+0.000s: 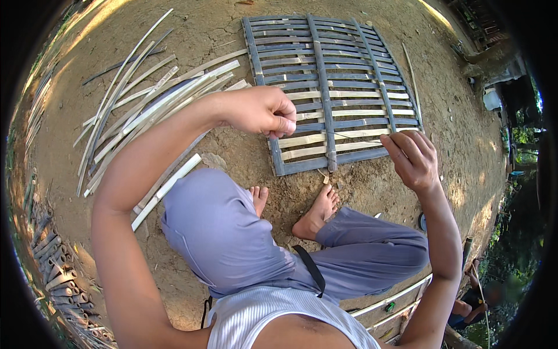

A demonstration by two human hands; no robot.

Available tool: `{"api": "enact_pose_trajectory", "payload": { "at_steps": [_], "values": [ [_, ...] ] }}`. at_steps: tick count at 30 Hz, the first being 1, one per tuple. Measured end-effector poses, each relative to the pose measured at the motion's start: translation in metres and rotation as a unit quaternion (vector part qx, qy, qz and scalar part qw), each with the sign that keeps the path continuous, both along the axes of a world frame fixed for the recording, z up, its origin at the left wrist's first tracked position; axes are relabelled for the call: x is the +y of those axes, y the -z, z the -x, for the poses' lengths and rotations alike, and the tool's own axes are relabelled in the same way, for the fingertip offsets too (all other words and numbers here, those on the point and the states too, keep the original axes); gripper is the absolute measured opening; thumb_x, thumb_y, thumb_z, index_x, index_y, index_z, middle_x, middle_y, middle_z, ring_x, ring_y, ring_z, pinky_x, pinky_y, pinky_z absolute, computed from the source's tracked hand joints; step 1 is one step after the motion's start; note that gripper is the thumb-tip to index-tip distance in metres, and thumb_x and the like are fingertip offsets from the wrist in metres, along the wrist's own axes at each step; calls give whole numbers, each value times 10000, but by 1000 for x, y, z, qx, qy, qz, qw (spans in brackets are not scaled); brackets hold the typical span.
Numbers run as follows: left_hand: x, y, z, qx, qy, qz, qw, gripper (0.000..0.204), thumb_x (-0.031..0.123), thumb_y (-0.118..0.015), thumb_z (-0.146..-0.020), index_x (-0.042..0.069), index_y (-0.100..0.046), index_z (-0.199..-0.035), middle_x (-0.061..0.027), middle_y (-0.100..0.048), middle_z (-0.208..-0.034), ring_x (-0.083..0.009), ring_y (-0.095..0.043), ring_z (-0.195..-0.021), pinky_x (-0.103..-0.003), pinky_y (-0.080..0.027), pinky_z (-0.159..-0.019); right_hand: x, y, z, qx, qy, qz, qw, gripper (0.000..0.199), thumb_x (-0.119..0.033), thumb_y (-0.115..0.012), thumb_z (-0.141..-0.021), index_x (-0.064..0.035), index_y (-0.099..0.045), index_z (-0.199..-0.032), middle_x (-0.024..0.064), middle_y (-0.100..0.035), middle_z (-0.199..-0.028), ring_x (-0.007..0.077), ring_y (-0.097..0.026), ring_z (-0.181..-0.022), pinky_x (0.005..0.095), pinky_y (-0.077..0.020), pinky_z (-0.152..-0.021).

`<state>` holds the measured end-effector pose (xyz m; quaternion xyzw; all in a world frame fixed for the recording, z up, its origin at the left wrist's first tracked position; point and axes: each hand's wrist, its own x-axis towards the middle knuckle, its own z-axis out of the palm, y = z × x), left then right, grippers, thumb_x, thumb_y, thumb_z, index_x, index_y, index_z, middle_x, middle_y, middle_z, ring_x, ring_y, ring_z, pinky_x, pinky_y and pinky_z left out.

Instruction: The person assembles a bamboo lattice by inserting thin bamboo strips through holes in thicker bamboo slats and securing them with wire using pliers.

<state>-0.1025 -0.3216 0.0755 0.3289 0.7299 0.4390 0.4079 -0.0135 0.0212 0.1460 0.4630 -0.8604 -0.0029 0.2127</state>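
Note:
My left hand [263, 111] is closed in a pinch above the near left part of a slatted bamboo panel [322, 72]. Beyond the panel's near right corner, my right hand [411, 158] pinches too, its fingertips pressed together. A thin strand [344, 136] runs between the two hands, hard to make out against the slats. The panel lies flat on the ground, with dark and pale slats crossing several long dark bars. At its near edge, a short loose end [326, 179] pokes out by the middle bar.
Long split bamboo strips [168, 93] lie in a loose pile at the left. Cut bamboo tubes [58, 267] are stacked at the lower left. My bare feet [318, 214] rest close to the panel. Another person [474, 302] is at the lower right, near pale poles [395, 295].

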Motion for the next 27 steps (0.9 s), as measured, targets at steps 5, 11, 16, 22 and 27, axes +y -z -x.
{"api": "enact_pose_trajectory", "payload": {
  "at_steps": [5, 11, 16, 22, 27],
  "values": [
    [8, 99, 10, -207, -53, -35, 976, 227, 229, -655, -997, 37, -675, -877, 0, -661, -780, -76, -598, -713, -243, -497, -676, -4, 86, 14, -188, 110, 86, 972, 293, 19, -695, -822, -72, -734, -1097, 80, -669, -832, 241, -670, -719, 368, -546, -592],
    [10, 223, -19, -610, -53, -76, 787, 213, 258, -638, -1011, 61, -667, -936, 3, -650, -800, -109, -653, -766, -264, -538, -707, -6, 162, 18, -226, 105, 82, 965, 377, 19, -658, -691, -97, -746, -1039, 33, -634, -784, 204, -645, -694, 351, -531, -564],
    [12, 314, -66, -498, -396, -8, 772, 343, 349, -589, -1023, 34, -656, -1142, -18, -664, -930, -114, -643, -848, -273, -523, -726, 0, 222, 19, -304, 184, 59, 933, 305, 19, -656, -746, -110, -746, -1007, 40, -645, -793, 237, -659, -709, 371, -539, -571],
    [30, 360, -72, -434, -468, 16, 770, 420, 340, -570, -994, 80, -566, -1324, -22, -625, -1185, -136, -588, -1004, -324, -493, -828, -3, 265, 25, -330, 292, -45, 896, 242, -5, -649, -795, -108, -733, -997, 76, -647, -815, 273, -675, -745, 392, -545, -612],
    [33, 394, -53, -474, -433, -7, 767, 331, 207, -570, -913, 84, -596, -1220, -15, -656, -1069, -134, -594, -968, -338, -481, -849, -18, 294, 38, -316, 278, -66, 905, 201, -34, -628, -801, -116, -716, -961, 74, -621, -823, 272, -681, -821, 411, -567, -629]
  ]
}}
